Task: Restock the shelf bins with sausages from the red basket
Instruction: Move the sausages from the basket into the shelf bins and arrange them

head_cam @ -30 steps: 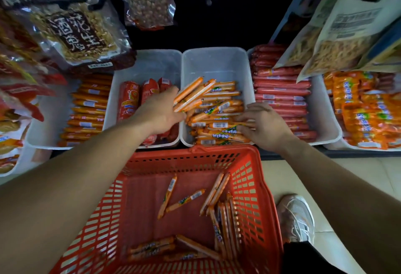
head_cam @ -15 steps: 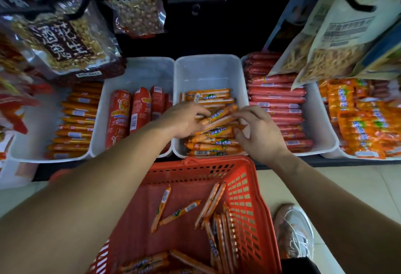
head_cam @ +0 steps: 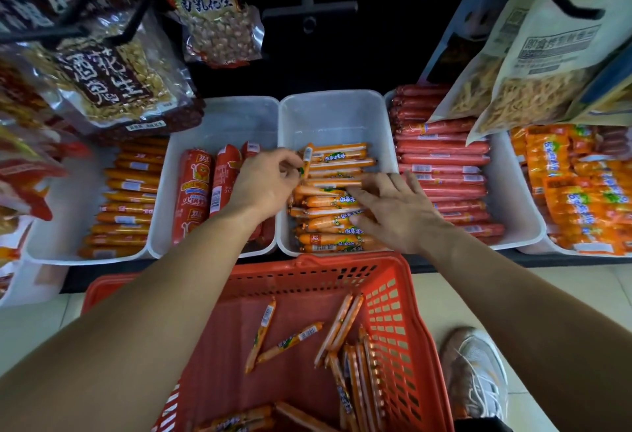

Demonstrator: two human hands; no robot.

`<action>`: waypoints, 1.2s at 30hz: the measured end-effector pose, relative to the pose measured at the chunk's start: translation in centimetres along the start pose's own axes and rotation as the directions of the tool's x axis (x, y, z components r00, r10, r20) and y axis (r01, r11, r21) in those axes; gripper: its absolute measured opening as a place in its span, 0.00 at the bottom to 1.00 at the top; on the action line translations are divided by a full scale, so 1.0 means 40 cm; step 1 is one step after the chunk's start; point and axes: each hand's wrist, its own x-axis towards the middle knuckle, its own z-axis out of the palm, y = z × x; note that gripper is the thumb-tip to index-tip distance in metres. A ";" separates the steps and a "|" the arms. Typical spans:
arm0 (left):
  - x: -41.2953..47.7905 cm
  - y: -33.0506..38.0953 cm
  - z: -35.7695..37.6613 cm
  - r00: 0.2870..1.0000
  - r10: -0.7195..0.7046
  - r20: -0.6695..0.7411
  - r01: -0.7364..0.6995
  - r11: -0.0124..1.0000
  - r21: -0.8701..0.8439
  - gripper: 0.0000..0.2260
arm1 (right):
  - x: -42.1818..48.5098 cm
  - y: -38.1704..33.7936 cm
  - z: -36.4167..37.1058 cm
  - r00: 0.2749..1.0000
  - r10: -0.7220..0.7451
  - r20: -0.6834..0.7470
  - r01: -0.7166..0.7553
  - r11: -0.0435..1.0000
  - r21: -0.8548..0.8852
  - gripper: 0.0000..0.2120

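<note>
A red basket (head_cam: 393, 336) stands in front of the shelf with several thin orange sausages (head_cam: 337, 327) loose on its bottom. Straight ahead, a white middle bin (head_cam: 330, 117) holds a pile of the same orange sausages (head_cam: 337, 223). My left hand (head_cam: 265, 180) is over the bin's left edge and pinches one orange sausage (head_cam: 306, 159) that stands nearly upright. My right hand (head_cam: 396, 212) lies on the pile with fingers spread and straight, pressing the sausages down.
A bin of thick red sausages (head_cam: 196, 192) sits left of the middle bin, and a bin of long red sausages (head_cam: 444, 171) sits to its right. Snack bags (head_cam: 113, 82) hang above on hooks. A shoe (head_cam: 473, 366) is on the floor right of the basket.
My left hand laid its bundle of sausages into the middle bin and now pinches a single one. My right hand opened and spread flat over the pile.
</note>
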 end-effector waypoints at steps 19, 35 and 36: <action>-0.073 -0.143 -0.164 0.998 -0.018 -0.067 0.016 0.999 -0.038 0.06 | 0.303 -0.183 -0.105 0.998 0.050 0.040 -0.061 0.937 0.343 0.10; -0.076 -0.181 -0.154 0.990 -0.120 -0.069 0.108 0.982 -0.156 0.06 | 0.320 -0.212 -0.069 0.950 0.226 0.216 -0.304 0.501 0.810 0.04; -0.075 -0.176 -0.152 0.991 -0.116 -0.071 0.105 0.984 -0.141 0.07 | 0.319 -0.207 -0.070 0.953 0.221 0.208 -0.294 0.496 0.817 0.04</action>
